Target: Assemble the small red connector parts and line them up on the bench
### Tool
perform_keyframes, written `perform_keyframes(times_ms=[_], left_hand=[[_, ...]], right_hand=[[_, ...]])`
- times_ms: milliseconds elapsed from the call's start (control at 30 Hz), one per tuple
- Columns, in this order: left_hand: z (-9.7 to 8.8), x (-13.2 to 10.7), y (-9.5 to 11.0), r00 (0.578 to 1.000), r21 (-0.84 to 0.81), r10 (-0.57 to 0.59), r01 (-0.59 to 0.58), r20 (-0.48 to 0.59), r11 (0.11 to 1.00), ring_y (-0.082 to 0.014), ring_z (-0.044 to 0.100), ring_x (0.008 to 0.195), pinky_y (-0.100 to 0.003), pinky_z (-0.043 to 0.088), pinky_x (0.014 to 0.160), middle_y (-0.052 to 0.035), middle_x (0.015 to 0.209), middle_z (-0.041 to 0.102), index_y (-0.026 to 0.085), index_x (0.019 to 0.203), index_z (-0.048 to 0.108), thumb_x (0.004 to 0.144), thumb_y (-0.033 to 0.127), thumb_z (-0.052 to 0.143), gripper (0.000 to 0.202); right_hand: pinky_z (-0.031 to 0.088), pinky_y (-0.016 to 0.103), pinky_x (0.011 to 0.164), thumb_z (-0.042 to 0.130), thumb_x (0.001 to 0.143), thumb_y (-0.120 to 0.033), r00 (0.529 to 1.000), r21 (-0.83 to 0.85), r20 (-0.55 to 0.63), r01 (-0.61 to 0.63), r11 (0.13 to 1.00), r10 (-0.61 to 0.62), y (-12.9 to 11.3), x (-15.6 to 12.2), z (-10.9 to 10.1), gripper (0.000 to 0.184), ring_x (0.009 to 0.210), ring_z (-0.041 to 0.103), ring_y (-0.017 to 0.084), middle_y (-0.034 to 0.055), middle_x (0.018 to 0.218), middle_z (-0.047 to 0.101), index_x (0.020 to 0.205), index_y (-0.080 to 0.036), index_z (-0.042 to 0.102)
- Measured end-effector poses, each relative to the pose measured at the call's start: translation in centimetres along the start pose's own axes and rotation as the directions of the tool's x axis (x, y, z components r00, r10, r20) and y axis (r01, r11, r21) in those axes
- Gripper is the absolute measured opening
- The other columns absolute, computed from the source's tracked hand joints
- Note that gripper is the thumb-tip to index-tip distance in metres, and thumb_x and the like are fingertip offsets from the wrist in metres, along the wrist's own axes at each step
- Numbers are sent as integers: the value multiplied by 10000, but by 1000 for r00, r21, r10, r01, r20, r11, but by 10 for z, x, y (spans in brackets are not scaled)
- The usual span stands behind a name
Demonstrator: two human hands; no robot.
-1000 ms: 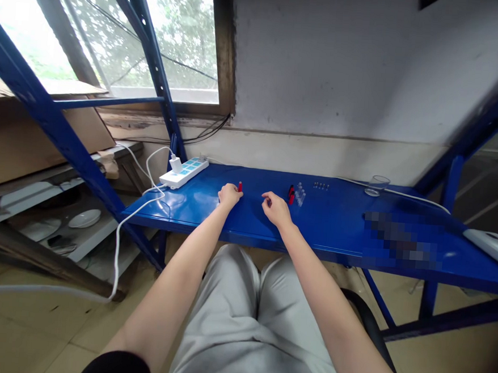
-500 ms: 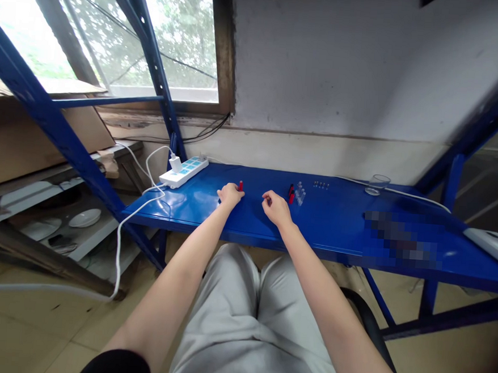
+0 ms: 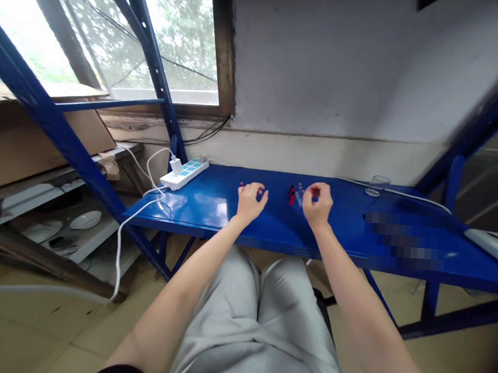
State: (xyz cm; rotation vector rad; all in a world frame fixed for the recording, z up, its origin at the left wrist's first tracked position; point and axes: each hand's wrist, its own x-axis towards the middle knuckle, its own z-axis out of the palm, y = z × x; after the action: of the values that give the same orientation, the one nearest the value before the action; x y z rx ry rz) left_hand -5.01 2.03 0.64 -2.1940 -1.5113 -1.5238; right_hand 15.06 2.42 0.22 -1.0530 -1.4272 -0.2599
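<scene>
Over on my left, a cardboard box [image 3: 86,127] runs out of sight, and the plates [image 3: 85,219] on the low shelf sit in shadow. The white power strip [image 3: 185,173] lies at the near-left end of the blue table [image 3: 205,206], a plug [image 3: 176,165] in it.

The left hand [image 3: 250,202] hovers over the table, thumb well apart from the fingers, blue showing between; its underside is turned away from me. Behind its fingers only the tip of a red piece [image 3: 241,184] peeps out.

Between the hands stand red-and-black pieces [image 3: 291,196], and just beside them clear pieces [image 3: 299,192], bunched too tightly to count. The right hand [image 3: 319,207] partly covers these; its fingers curl toward the thumb with a narrow gap, and I can't tell whether they pinch or touch anything.

Farther right is a clear glass [image 3: 377,186], hard to see through its own transparency, then a dark shape [image 3: 399,238] blurred into blocks. A white object [image 3: 494,249] is cut off at the edge.
</scene>
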Motion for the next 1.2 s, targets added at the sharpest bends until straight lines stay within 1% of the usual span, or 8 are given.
perform_keyframes(times_ms=[100,233,333,433,633,800,1033,1200], left_hand=[[15,1,22,995,-53,86,-83,58,995,-138,554,821,-303,321,825,-7,817,613,189,901,539,828,249,492,106],[36,0,43,988,-43,56,-50,143,998,-162,543,915,-308,338,820,-37,955,624,194,1008,526,827,243,482,193],[45,-4,49,973,3,94,-97,212,995,-182,507,1012,-317,342,829,-53,1107,591,205,1134,496,838,216,437,302],[47,-9,49,945,54,154,-177,290,983,-190,480,1041,-331,342,834,-55,1173,556,223,1209,472,853,201,382,368],[53,-13,48,911,185,169,-252,377,950,-221,427,1098,-378,341,859,-85,1289,470,242,1345,358,869,180,312,483],[59,-14,47,890,251,157,-284,428,926,-252,391,1143,-416,339,879,-98,1328,436,207,1316,403,856,189,346,465],[54,-13,46,894,245,152,-274,422,930,-219,463,1039,-358,349,831,-93,1197,527,188,1210,494,839,130,366,396],[54,-11,46,909,270,107,-230,404,935,-208,508,941,-353,341,799,-76,1040,595,180,1079,542,858,149,379,276]], right_hand=[[395,318,690,420,759,-226,992,-73,-59,-120,990,115,23,1,-11,102,664,470,157,30,726,492,831,-183,478],[353,345,743,408,722,-212,936,-258,71,-318,912,346,28,-4,-13,168,722,484,177,36,742,533,860,-173,497],[303,382,783,414,711,-210,868,-444,200,-333,832,454,23,-7,-11,153,836,473,215,69,818,576,775,-174,548],[282,401,788,416,721,-208,809,-550,260,-324,770,526,18,-9,-11,179,898,455,240,88,887,595,730,-173,592],[289,421,798,456,721,-254,748,-599,373,-257,758,549,19,-9,-10,205,959,443,270,101,948,607,783,-179,636],[303,420,799,462,722,-290,728,-609,439,-189,770,526,20,-11,-8,237,988,446,274,96,984,602,830,-192,648],[314,414,804,462,764,-349,707,-629,478,-137,765,520,21,-12,-6,278,1001,450,270,95,1009,593,900,-196,649],[317,419,815,482,788,-394,709,-638,479,-125,760,518,22,-12,-5,286,1015,451,274,97,1021,595,911,-189,638]])
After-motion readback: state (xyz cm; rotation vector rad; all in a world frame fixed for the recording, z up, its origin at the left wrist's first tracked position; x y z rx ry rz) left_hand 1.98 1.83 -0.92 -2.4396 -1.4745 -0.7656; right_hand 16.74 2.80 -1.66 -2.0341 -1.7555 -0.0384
